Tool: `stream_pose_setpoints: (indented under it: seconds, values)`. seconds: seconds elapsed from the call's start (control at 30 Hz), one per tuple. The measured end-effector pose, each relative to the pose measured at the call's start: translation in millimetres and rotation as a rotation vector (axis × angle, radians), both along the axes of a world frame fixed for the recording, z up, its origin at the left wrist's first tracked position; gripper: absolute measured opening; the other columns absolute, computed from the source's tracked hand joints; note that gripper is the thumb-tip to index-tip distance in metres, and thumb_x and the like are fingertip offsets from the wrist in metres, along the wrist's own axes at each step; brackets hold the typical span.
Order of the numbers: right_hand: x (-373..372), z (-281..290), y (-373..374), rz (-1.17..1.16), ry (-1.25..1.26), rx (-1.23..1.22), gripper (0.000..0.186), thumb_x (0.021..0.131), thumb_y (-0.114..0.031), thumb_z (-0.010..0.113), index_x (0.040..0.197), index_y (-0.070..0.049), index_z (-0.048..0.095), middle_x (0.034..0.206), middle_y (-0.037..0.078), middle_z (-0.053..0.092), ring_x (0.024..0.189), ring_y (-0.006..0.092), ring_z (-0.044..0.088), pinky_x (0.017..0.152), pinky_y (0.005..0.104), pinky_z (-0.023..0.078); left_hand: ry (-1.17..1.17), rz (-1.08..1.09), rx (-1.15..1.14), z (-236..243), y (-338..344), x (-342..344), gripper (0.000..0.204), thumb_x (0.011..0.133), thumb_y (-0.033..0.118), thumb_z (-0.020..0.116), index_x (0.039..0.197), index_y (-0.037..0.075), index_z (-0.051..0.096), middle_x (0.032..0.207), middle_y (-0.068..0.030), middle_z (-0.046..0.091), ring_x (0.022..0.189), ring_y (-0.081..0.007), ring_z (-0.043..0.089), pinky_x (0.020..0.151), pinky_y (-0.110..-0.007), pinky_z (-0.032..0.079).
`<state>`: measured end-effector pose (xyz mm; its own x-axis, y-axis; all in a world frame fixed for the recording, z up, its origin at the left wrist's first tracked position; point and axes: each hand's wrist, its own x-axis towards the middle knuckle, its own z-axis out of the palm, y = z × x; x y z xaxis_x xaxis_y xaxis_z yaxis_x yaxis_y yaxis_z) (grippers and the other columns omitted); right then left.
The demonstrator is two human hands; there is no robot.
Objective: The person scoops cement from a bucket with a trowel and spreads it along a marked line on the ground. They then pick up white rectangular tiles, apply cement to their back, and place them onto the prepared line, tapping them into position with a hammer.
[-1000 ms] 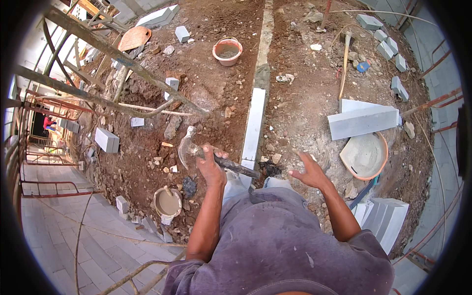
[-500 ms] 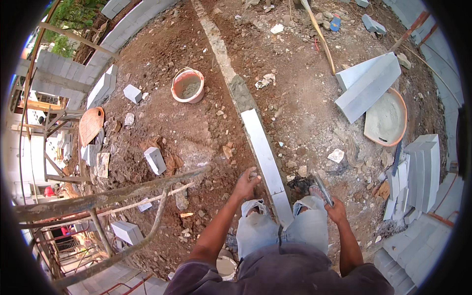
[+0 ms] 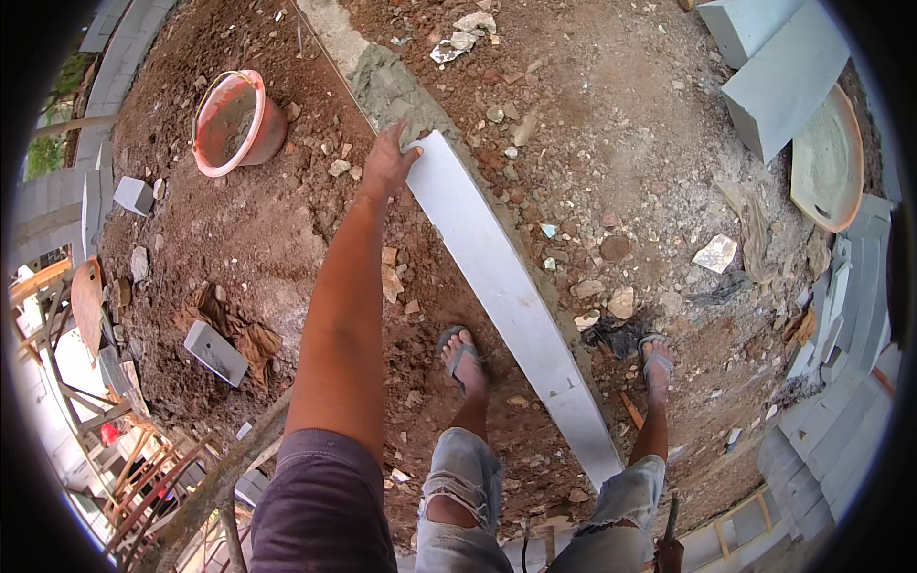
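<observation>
Your left hand (image 3: 387, 164) spread against the far end of the long pale block (image 3: 492, 258)

Your left thumb rests on top of the block's end corner at 12 o'clock; the fingers stand apart from it over the end, pointing toward the wet grey mortar (image 3: 390, 81). Your right hand (image 3: 669, 556), small and shadowed at 5 o'clock by the lower edge, appears wrapped around a dark handle (image 3: 672, 516).

The block is bluish-white, smooth and straight-edged. It lies flat, slanting from 12 toward 5 o'clock, and a thin seam parts it from a shorter block (image 3: 594, 439) in line with it. Whether its face carries lettering, you can't tell at this size.

Half a second ago your left hand hung beside the block near your knee; now it is up at the far end. Your right hand, then out by your right knee with the hammer, has dropped to the lower edge.

Your sandalled feet stand on either side of the block line. Farther out, a reddish bucket (image 3: 267, 134) tilts in view at 10 o'clock, two grey blocks (image 3: 788, 81) lie at 2, beside a mortar-filled basin (image 3: 826, 167).
</observation>
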<state>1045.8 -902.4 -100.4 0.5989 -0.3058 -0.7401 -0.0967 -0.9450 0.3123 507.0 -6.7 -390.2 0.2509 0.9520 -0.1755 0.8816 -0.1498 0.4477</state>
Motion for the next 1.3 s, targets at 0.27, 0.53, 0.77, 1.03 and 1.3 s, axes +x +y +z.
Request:
stream_pose_setpoints:
  seconds: [0.27,0.53,0.77,1.03,1.3]
  values:
    - [-42.9,-0.6,9.2,0.027,0.03,-0.081,0.02,0.089,-0.024,0.07,0.092,-0.007,0.059,0.061,0.005,0.053,0.044,0.0193,0.053,0.038,0.0376,0.044,-0.18,-0.067,-0.474,-34.9,57.6,73.6,0.039,0.086,0.01,0.081,0.124,0.009,0.074,0.103,-0.0095,0.077,0.082,-0.0169,0.07,0.078,-0.031,0.058]
    - [-39.5,-0.1,10.6,0.057,0.068,-0.069,0.021,0.088,-0.024,0.07,0.093,-0.006,0.06,0.062,0.006,0.054,0.044,0.0198,0.054,0.038,0.0379,0.045,-0.44,0.211,-0.489,-36.1,44.0,65.4,0.029,0.085,0.007,0.082,0.113,0.002,0.077,0.093,-0.0072,0.077,0.076,-0.0133,0.069,0.071,-0.029,0.057]
    - [-22.2,-6.8,-5.7,0.18,0.113,0.033,0.022,0.088,-0.023,0.071,0.093,-0.005,0.061,0.063,0.006,0.055,0.044,0.0203,0.055,0.038,0.0382,0.045,-0.204,0.111,-0.268,-38.8,60.3,44.7,0.023,0.083,0.018,0.084,0.103,0.008,0.08,0.085,-0.0079,0.077,0.072,-0.0178,0.07,0.07,-0.032,0.055]
    - [-9.1,17.3,2.4,0.018,0.104,0.034,0.023,0.089,-0.02,0.072,0.094,0.001,0.063,0.064,0.009,0.058,0.044,0.0203,0.055,0.041,0.0366,0.049,-0.778,0.109,-0.538,157.5,-12.9,221.6,0.099,0.096,0.028,0.069,0.165,0.011,0.0,0.169,-0.0277,0.0,0.157,-0.0392,0.009,0.127,-0.049,0.02]
    - [-130.0,131.2,61.9,-0.076,-0.072,0.058,0.037,0.097,-0.034,0.065,0.1,0.003,0.063,0.063,0.007,0.06,0.048,0.0224,0.058,0.046,0.0366,0.045,-0.934,0.582,-0.583,191.3,-209.0,124.8,0.065,0.101,0.009,0.057,0.16,-0.001,0.029,0.161,-0.0263,0.034,0.147,-0.0354,0.04,0.12,-0.041,0.035]
